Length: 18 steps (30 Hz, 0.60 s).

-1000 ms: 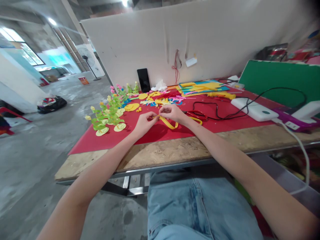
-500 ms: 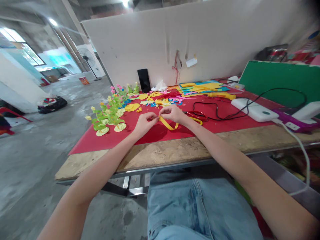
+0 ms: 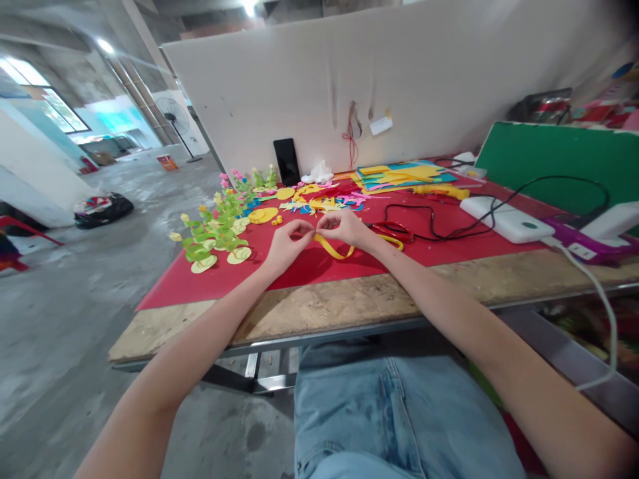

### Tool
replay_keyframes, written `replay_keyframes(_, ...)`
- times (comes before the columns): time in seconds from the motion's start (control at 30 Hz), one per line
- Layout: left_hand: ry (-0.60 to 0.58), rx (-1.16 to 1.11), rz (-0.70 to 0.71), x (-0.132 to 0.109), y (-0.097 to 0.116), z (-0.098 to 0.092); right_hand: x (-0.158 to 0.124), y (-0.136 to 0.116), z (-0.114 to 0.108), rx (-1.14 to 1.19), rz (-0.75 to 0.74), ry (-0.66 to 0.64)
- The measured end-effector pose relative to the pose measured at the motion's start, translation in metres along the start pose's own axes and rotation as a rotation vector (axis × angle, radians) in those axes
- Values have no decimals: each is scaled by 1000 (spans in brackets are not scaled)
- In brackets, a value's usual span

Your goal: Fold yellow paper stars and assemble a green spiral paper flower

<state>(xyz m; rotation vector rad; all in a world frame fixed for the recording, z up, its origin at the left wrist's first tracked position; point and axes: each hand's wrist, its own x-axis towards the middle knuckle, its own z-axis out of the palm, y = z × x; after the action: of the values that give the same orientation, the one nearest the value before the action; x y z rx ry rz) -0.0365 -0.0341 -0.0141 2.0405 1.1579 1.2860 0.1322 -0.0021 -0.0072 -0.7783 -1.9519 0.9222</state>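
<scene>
A long yellow paper strip (image 3: 335, 250) loops down from my fingertips over the red table cover (image 3: 299, 274). My left hand (image 3: 288, 245) pinches at the strip's end, thumb and forefinger pressed together. Fingertip to fingertip with it, my right hand (image 3: 343, 228) is closed on the same strip. The exact end between the fingers is too small to make out. Beside my right wrist lie scissors with red handles (image 3: 397, 230), and a yellow curve (image 3: 392, 242) shows close by. Small yellow rolled pieces (image 3: 277, 220) sit beyond my left hand.
Green paper plants (image 3: 212, 236) on round bases stand at the left. Scraps (image 3: 319, 196), a phone (image 3: 286, 161) and yellow sheets (image 3: 394, 175) lie or lean toward the back panel. A yellow glue gun (image 3: 442, 191), black cable (image 3: 433, 223) and white power strip (image 3: 504, 218) occupy the right.
Both hands stay almost in place, pinching the yellow strip. Only slight finger motion and a small shift of the camera view show.
</scene>
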Motion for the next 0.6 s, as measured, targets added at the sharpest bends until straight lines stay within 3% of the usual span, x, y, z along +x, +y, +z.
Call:
replay_keyframes(0.23,3,24,-72,3,-3,0,2,9,2,-51,-45,16)
replay_keyframes(0.6,-18,63,-75,5,-6,1,2,7,5,-41,-21,21)
